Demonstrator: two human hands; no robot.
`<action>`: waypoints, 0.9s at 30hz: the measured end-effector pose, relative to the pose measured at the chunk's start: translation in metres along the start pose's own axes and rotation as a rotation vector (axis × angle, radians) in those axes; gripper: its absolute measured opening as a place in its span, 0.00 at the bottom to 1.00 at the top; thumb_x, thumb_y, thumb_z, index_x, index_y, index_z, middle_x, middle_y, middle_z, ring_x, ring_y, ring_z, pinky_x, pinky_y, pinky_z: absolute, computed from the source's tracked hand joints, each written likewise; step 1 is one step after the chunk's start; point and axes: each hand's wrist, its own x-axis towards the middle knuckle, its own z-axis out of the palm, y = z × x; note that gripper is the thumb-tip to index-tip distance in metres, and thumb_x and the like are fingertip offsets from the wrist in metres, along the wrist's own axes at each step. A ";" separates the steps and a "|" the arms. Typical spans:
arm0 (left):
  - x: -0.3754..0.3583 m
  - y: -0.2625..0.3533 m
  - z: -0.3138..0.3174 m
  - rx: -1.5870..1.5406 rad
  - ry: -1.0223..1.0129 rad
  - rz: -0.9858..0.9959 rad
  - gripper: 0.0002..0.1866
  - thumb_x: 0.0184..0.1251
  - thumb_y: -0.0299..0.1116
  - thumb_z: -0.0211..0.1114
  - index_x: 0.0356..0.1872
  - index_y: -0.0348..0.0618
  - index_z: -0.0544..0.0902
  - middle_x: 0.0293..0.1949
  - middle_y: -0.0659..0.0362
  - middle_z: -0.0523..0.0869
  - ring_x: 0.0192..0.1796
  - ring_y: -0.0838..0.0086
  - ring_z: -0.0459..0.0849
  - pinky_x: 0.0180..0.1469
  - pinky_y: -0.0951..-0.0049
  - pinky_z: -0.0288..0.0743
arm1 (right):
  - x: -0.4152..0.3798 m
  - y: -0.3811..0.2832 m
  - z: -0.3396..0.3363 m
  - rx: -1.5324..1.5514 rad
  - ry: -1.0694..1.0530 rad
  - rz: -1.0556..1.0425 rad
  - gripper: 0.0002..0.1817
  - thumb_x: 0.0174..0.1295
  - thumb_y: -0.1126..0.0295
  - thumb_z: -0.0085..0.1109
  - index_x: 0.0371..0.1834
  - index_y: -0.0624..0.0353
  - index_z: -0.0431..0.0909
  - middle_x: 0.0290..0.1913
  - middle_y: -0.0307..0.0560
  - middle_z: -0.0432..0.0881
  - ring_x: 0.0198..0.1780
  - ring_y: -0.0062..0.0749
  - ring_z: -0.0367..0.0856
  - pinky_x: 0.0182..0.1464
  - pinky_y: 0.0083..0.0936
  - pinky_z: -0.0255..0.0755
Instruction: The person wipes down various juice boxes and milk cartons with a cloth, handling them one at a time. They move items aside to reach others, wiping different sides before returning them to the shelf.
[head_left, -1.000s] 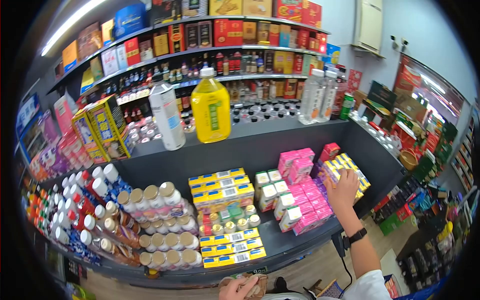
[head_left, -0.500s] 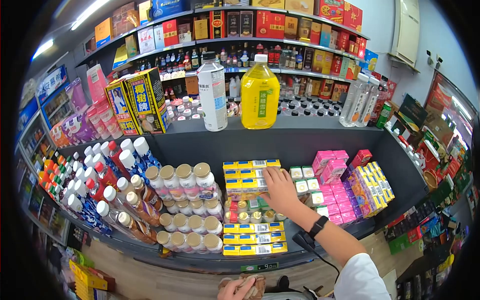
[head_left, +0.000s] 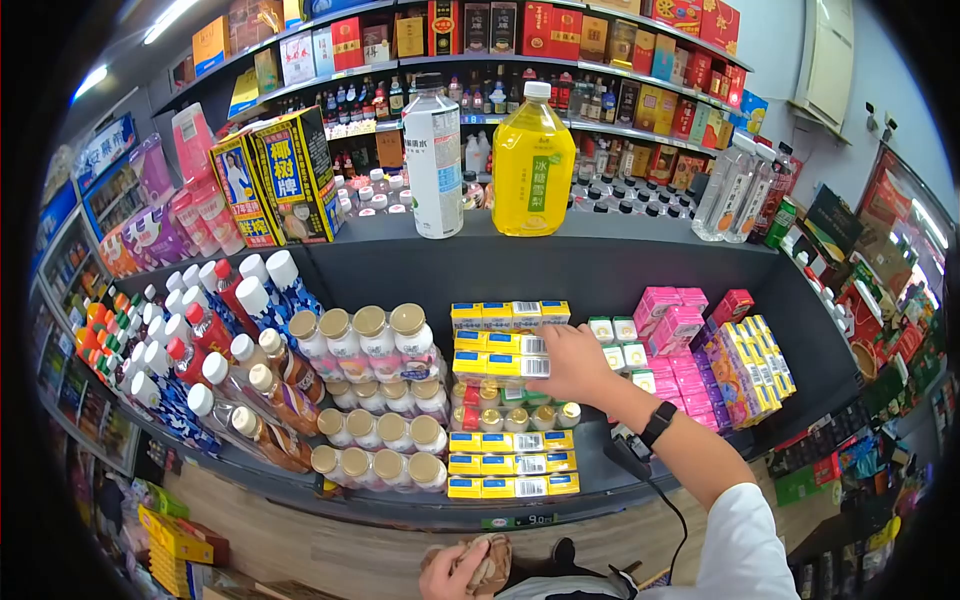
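My right hand (head_left: 578,368), with a dark watch on its wrist, is closed around the right end of a yellow drink carton pack (head_left: 500,354). Another row of yellow cartons (head_left: 495,315) stands behind that pack. Just below are small gold-capped bottles (head_left: 517,420), partly covered by the pack. At the bottom edge of the view, my left hand (head_left: 452,572) is closed on a crumpled brown cloth (head_left: 488,566). White cartons with green marks (head_left: 634,355) are right of my right hand.
Shrink-wrapped gold-lidded bottles (head_left: 370,380) stand to the left, and pink cartons (head_left: 690,385) to the right. A black cable (head_left: 672,505) hangs over the shelf's front edge. A yellow juice bottle (head_left: 533,170) and a white bottle (head_left: 433,165) stand on the upper ledge.
My right hand has gone from lying on top of the yellow cartons to gripping the right end of a pack. The front cartons now sit apart from the back row. The view has shifted slightly.
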 end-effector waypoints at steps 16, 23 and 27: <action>0.025 -0.008 0.018 -0.143 -0.051 0.153 0.18 0.64 0.25 0.68 0.56 0.49 0.87 0.43 0.51 0.84 0.34 0.59 0.85 0.35 0.68 0.80 | -0.150 0.024 -0.144 0.034 0.535 0.820 0.38 0.36 0.56 0.83 0.49 0.67 0.78 0.38 0.56 0.87 0.41 0.53 0.86 0.47 0.44 0.76; 0.026 -0.010 0.025 -0.196 -0.131 0.148 0.17 0.65 0.27 0.68 0.55 0.49 0.87 0.43 0.51 0.84 0.34 0.58 0.86 0.35 0.67 0.80 | -0.189 0.070 -0.117 -0.031 0.494 1.084 0.36 0.36 0.53 0.83 0.43 0.67 0.77 0.37 0.61 0.87 0.40 0.54 0.87 0.45 0.42 0.80; 0.027 -0.010 0.026 -0.193 -0.126 0.193 0.17 0.65 0.27 0.68 0.55 0.50 0.87 0.43 0.51 0.84 0.34 0.59 0.86 0.35 0.67 0.81 | -0.189 0.062 -0.119 -0.054 0.534 1.079 0.37 0.36 0.54 0.83 0.44 0.67 0.76 0.38 0.61 0.87 0.41 0.54 0.88 0.46 0.42 0.80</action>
